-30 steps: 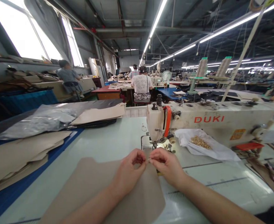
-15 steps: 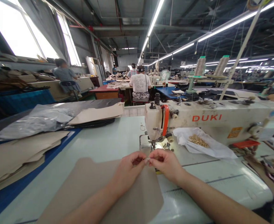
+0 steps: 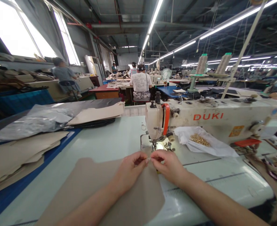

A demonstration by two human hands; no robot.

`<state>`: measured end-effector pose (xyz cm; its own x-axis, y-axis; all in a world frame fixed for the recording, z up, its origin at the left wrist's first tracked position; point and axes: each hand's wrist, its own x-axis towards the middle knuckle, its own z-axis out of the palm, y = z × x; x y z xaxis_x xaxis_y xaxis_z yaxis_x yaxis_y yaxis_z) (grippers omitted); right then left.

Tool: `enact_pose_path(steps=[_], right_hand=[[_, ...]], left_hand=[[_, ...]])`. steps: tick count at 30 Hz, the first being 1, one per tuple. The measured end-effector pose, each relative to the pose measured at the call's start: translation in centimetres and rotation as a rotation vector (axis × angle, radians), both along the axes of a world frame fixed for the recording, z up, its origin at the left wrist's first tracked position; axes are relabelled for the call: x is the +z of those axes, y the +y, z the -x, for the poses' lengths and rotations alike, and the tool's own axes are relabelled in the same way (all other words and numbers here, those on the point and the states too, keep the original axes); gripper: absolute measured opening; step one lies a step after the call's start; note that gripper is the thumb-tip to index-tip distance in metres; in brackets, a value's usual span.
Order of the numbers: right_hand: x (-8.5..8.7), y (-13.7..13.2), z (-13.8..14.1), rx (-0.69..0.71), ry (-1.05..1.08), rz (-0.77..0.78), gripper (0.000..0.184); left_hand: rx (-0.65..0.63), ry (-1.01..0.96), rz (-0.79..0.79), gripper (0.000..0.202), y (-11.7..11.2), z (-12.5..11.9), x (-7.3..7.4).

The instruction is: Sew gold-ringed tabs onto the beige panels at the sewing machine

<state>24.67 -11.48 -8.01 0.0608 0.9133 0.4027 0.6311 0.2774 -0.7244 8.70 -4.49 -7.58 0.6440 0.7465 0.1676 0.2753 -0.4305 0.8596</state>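
Observation:
In front of the sewing machine [image 3: 160,121], my left hand [image 3: 130,171] and my right hand [image 3: 168,164] meet fingertip to fingertip. Both are closed in a pinch around something tiny and pale, with a hint of gold by the left fingertips. What it is I cannot make out. Under my wrists a large beige fabric panel [image 3: 100,182] lies flat on the table, its upper right part close to the lit needle area. Right of the needle, a white plastic bag [image 3: 218,150] lies spread out with small gold metal pieces [image 3: 199,139] on it.
On the left, stacked beige panels [image 3: 16,157] lie on a blue surface, with a clear plastic bag [image 3: 39,116] and another beige stack [image 3: 98,113] behind. Thread cones [image 3: 202,64] stand beyond the machine. Seated co-workers [image 3: 140,81] are farther back.
My hands stay almost in place, with a slight shift of the fingertips at the pinch. The whole view has moved a little; the fabric panel lies as before.

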Motion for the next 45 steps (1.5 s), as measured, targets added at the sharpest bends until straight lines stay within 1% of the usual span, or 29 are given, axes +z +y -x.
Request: enact_pose_path(steps=[2,4,6,8,9,11,13,15,20,25,27,30,32,34,38,41,43,45], right_hand=[[0.2,0.0,-0.1,0.005,-0.008,0.033,0.012],[0.2,0.0,-0.3,0.003,0.042,0.082,0.011],[0.1,0.0,-0.6,-0.005,0.100,0.130,0.010],[0.1,0.0,-1.0,-0.025,0.143,0.185,0.009],[0.1,0.1,-1.2,-0.039,0.167,0.227,0.010],[0.2,0.4,-1.4,-0.064,0.217,0.326,0.011],[0.3,0.9,-1.4,-0.081,0.250,0.402,0.013],[0.5,1.6,-1.4,-0.086,0.245,0.435,0.016],[0.8,3.0,-1.3,-0.073,0.180,0.499,0.022],[1.6,3.4,-1.2,-0.059,0.146,0.567,0.024],[1.8,3.5,-1.1,-0.055,0.147,0.593,0.025],[2.2,3.7,-1.0,-0.049,0.157,0.631,0.027],[2.4,3.9,-1.0,-0.051,0.158,0.653,0.027],[2.5,4.0,-0.9,-0.056,0.149,0.669,0.028],[2.5,4.2,-0.9,-0.074,0.101,0.685,0.028],[2.4,4.3,-0.9,-0.082,0.032,0.692,0.024],[2.3,4.3,-0.8,-0.084,-0.031,0.675,0.020],[2.2,4.0,-0.8,-0.096,-0.103,0.624,0.014]], left_hand=[[-0.007,0.004,0.006,0.018,0.0,-0.1,0.1],[-0.005,0.008,-0.033,0.018,0.1,0.0,0.1],[0.042,0.039,-0.135,0.021,0.4,0.1,0.0],[0.086,0.102,-0.286,0.025,0.6,0.1,-0.4],[0.088,0.140,-0.364,0.026,0.8,0.1,-0.6],[0.052,0.202,-0.485,0.028,0.9,0.0,-1.1],[0.019,0.231,-0.549,0.029,0.9,-0.1,-1.5],[0.014,0.238,-0.568,0.029,0.7,0.0,-1.7],[0.020,0.238,-0.543,0.032,-0.1,0.8,-1.9],[0.019,0.244,-0.534,0.031,-0.5,1.2,-1.4],[0.003,0.231,-0.569,0.027,-0.4,0.9,-1.1],[-0.057,0.231,-0.676,0.021,0.0,0.1,-0.7],[-0.090,0.269,-0.749,0.025,0.3,-0.6,-0.6],[-0.085,0.318,-0.792,0.027,0.5,-1.2,-0.7],[-0.046,0.377,-0.811,0.025,0.5,-1.8,-0.8],[-0.034,0.380,-0.813,0.021,0.2,-2.0,-0.8],[-0.030,0.367,-0.809,0.020,0.1,-2.1,-0.8],[-0.028,0.358,-0.803,0.019,0.1,-2.1,-0.7]])
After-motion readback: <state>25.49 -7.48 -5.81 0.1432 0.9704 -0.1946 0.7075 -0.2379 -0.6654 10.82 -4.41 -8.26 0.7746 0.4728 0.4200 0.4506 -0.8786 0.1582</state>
